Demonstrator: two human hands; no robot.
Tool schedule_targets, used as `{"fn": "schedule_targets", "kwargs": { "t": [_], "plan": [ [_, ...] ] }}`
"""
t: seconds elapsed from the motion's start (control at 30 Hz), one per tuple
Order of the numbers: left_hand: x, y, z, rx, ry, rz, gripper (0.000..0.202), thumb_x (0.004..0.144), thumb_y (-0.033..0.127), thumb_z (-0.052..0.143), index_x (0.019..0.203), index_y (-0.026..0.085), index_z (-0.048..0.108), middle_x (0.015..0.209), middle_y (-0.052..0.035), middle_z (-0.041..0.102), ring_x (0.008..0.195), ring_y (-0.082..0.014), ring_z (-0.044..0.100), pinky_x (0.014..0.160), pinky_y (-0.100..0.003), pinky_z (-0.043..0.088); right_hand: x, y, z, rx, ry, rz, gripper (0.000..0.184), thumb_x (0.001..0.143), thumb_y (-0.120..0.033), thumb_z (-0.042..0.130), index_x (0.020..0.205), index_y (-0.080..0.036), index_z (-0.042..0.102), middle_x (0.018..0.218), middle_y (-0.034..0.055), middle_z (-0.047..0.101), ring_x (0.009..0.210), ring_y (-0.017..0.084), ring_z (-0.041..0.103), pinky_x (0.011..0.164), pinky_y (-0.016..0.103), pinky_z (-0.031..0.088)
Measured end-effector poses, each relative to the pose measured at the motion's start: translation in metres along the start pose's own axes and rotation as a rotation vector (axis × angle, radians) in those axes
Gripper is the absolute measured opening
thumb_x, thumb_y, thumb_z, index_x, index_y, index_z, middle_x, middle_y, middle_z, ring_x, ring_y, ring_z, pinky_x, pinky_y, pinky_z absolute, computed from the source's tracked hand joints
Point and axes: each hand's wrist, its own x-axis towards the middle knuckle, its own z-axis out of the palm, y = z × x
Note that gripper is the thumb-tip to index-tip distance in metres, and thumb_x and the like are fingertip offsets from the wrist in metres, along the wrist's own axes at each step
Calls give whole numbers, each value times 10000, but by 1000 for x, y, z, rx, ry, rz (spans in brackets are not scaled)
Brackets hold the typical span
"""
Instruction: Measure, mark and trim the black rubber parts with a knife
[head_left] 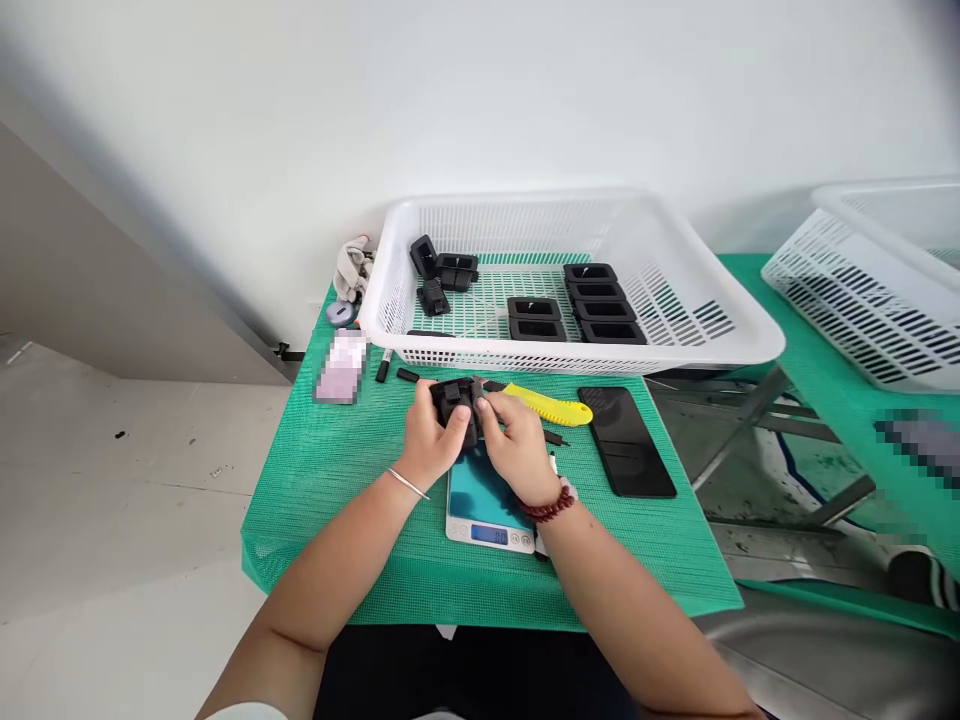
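Observation:
Both hands meet over the middle of a green mesh-covered table [315, 480]. My left hand [426, 440], with a thin silver bangle on the wrist, is curled round a small black plastic part [456, 400]. My right hand [514, 445], with a dark red bead bracelet, pinches the same part from its right side. The part is held just above the far edge of a small digital scale [480, 505], whose blue display is lit. A yellow utility knife [551, 407] lies just beyond my right hand.
A white plastic basket [675, 300] at the back holds several black parts, some lined up, some loose. A black phone [626, 440] lies to the right, a marker [383, 366] and a glove [350, 270] at the back left. A second white basket [870, 290] stands on the table to the right.

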Motion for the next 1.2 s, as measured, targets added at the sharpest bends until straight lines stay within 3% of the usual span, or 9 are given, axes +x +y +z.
{"fn": "schedule_targets", "kwargs": {
  "t": [0.13, 0.33, 0.43, 0.6, 0.8, 0.97, 1.2],
  "plan": [
    [1, 4, 1, -33, -2, -32, 453, 829, 636, 481, 931, 200, 416, 724, 5, 524, 629, -146, 529, 558, -283, 402, 1, -1, -1, 19, -31, 25, 332, 959, -303, 374, 646, -214, 443, 612, 8, 524, 618, 161, 486, 635, 320, 377],
    [6, 5, -7, -123, -21, -73, 454, 843, 654, 439, 851, 201, 427, 711, 14, 481, 646, -131, 484, 587, -280, 416, 4, -2, -10, 170, -201, -93, 175, 958, -280, 377, 906, -219, 533, 916, 59, 622, 875, 193, 561, 795, 354, 437],
    [7, 5, -7, -149, -61, -72, 475, 840, 676, 413, 838, 202, 430, 715, 10, 478, 654, -135, 478, 594, -286, 418, 1, -2, -7, 89, -142, -91, 199, 954, -275, 370, 817, -220, 503, 810, 48, 599, 788, 192, 536, 761, 360, 416],
    [4, 6, -3, -124, -88, -74, 477, 820, 681, 446, 867, 208, 413, 702, 18, 473, 616, -129, 463, 573, -286, 397, -1, -2, 1, -43, -5, -1, 333, 958, -281, 312, 631, -232, 342, 585, 2, 452, 578, 160, 398, 672, 345, 355],
    [6, 7, -7, -158, -61, -87, 480, 812, 681, 463, 854, 205, 424, 715, 15, 464, 649, -129, 465, 580, -272, 410, -1, -4, 0, 148, -74, 62, 342, 962, -372, 344, 663, -219, 407, 656, 7, 503, 639, 153, 460, 664, 315, 381],
    [10, 6, -16, -267, -8, -167, 514, 796, 714, 447, 854, 203, 446, 757, -2, 488, 675, -133, 490, 577, -263, 430, 0, 2, -6, 299, 22, 327, 374, 939, -472, 384, 672, -215, 436, 646, -6, 465, 634, 147, 443, 611, 295, 379],
    [9, 6, -17, -203, -42, -126, 511, 786, 717, 460, 832, 208, 443, 725, 1, 475, 661, -138, 475, 577, -274, 416, 3, 1, -11, 526, -217, 307, 367, 913, -514, 435, 739, -210, 546, 737, 10, 572, 732, 160, 528, 730, 314, 460]
  ]
}}
